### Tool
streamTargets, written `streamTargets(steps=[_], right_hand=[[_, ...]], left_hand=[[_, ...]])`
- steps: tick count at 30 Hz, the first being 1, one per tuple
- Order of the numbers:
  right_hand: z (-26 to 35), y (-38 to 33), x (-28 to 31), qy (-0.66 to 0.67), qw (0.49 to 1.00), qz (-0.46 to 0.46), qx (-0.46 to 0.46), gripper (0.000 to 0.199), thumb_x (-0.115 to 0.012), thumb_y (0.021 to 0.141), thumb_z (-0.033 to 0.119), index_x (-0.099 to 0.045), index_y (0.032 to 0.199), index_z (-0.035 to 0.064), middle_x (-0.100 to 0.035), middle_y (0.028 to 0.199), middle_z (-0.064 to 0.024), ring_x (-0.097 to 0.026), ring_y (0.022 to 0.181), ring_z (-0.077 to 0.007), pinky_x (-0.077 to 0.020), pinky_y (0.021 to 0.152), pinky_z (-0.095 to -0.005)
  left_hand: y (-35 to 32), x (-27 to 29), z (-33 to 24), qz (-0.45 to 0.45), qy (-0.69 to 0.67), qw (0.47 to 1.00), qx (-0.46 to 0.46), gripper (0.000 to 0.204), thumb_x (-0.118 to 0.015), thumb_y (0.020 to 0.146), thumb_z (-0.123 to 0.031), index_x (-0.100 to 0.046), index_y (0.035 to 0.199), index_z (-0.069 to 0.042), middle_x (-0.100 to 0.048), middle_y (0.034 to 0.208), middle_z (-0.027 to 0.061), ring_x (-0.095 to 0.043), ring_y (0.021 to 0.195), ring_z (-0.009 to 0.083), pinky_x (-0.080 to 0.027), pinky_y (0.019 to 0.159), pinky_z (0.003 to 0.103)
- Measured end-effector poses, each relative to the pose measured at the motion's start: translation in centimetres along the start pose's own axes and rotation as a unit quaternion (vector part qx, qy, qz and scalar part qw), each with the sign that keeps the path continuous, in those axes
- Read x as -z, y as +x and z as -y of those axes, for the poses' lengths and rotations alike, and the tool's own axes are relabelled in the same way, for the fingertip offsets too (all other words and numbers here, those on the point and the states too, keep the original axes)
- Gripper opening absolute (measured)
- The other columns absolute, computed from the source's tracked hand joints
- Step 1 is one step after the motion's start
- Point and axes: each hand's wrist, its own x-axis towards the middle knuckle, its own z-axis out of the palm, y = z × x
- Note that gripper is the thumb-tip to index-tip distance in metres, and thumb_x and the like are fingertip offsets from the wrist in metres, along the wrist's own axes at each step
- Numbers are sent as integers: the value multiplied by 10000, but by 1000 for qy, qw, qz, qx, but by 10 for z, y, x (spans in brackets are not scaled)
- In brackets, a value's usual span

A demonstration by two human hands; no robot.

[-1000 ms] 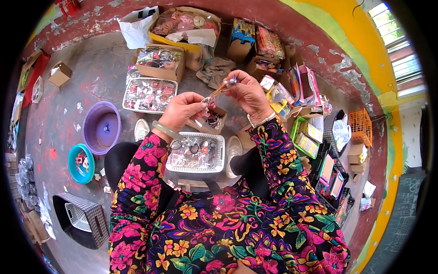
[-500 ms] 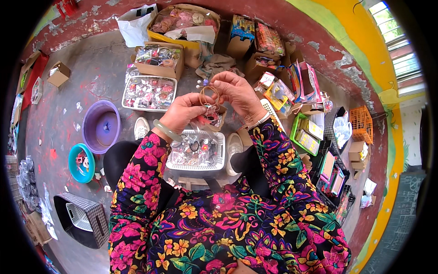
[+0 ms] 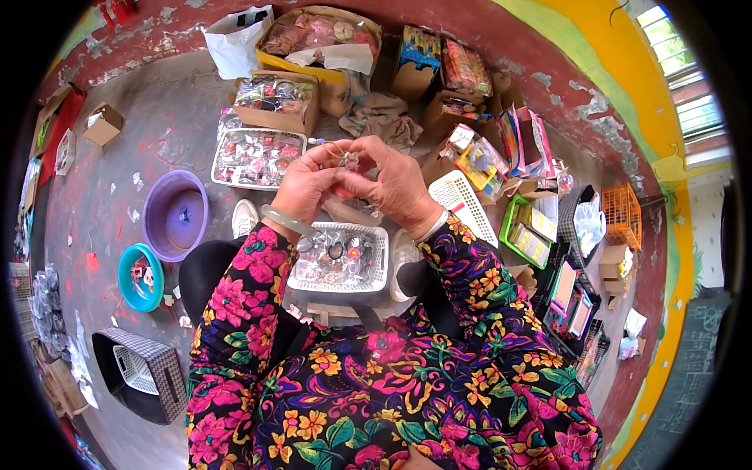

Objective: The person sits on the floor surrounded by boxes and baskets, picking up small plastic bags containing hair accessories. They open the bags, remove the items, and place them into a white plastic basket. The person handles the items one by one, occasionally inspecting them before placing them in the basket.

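Observation:
Both hands meet in front of me, fingers closed on a tan elastic hair tie (image 3: 338, 147). A small pale charm shows between the fingertips, and beads stick out past the left fingers. My left hand (image 3: 301, 186) pinches the tie from the left; a pale green bangle circles that wrist. From the right, my right hand (image 3: 395, 186) holds it by the charm, thumb and fingers together. Part of the tie is hidden by the fingers. Just below the hands stands a white basket (image 3: 337, 287) of clear-wrapped hair accessories.
A second white basket (image 3: 213, 168) of wrapped pieces and a cardboard box (image 3: 270, 119) stand beyond, to the left. Purple (image 3: 160, 243) and teal basins (image 3: 125, 274) sit further left. At right are a white perforated basket (image 3: 470, 205), a green tray (image 3: 505, 227) and an orange crate (image 3: 623, 215).
My right hand has come down and in toward the left hand. The loops, visible before, are now mostly covered by fingers. A white perforated basket at right shows more.

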Motion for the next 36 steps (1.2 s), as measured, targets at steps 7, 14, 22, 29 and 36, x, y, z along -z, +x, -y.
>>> streamTargets(steps=[7,14,22,29,36], right_hand=[[-30,5,6,119,993,-6,6,119,-604,798,122,-598,869,27,-610,756,-61,-589,665,-114,-459,582,-240],[-15,9,6,50,997,-13,52,186,-683,701,133,-618,847,37,-578,775,-80,-553,768,-192,-431,667,-263],[-37,8,6,235,971,-37,11,160,-652,746,76,-656,899,29,-594,817,-46,-547,755,-118,-435,678,-246],[-36,10,19,421,885,15,-197,128,-629,798,120,-648,893,36,-621,831,-6,-561,723,-70,-421,637,-198],[-45,12,24,524,828,26,-198,136,-610,812,117,-613,925,40,-631,847,-44,-583,731,-102,-431,651,-215]], left_hand=[[-3,4,-5,-26,2,999,25,290,-494,881,-178,-535,1091,19,-593,846,51,-555,638,92,-443,519,206],[-2,-4,-1,-59,24,998,19,319,-462,904,-238,-540,1100,3,-563,800,22,-478,600,80,-388,539,190],[2,5,6,-73,70,995,27,285,-468,909,-186,-542,1112,-1,-546,709,5,-464,536,66,-379,500,173],[5,9,13,-87,143,985,32,260,-468,907,-153,-557,1096,0,-523,617,-15,-442,457,47,-358,429,164],[3,0,8,-109,2,993,55,218,-480,887,-92,-552,1066,9,-592,754,50,-469,484,49,-382,442,153]])
